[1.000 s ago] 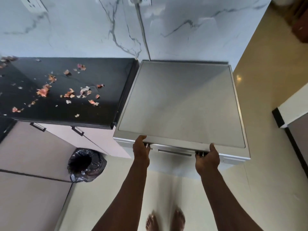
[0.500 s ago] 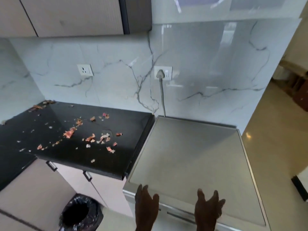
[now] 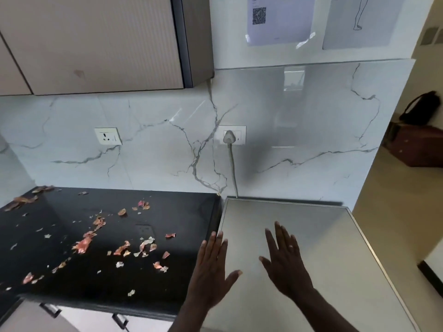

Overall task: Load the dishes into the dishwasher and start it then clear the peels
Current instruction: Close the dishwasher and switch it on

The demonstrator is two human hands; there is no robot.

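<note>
The dishwasher (image 3: 335, 255) shows only its flat silver top, at the lower right; its door is out of view below the frame. Pinkish onion peels (image 3: 84, 244) lie scattered over the black countertop (image 3: 55, 283) to its left. My left hand (image 3: 211, 271) hovers with straight fingers above the seam between counter and dishwasher, holding nothing. Over the dishwasher top my right hand (image 3: 284, 264) is spread flat and empty, a ring on one finger. No dishes are in view.
A grey cable (image 3: 232, 168) runs from a wall socket (image 3: 231, 136) down behind the dishwasher. A second socket (image 3: 107, 136) sits on the marble wall. A beige wall cabinet (image 3: 96, 44) hangs above. Drawer handles (image 3: 119, 321) show under the counter. An open floor (image 3: 395, 212) lies to the right.
Both hands let go of the dishwasher's front edge and rose, open, over its top. The view tilted up from the floor and bin to the wall and cabinets.
</note>
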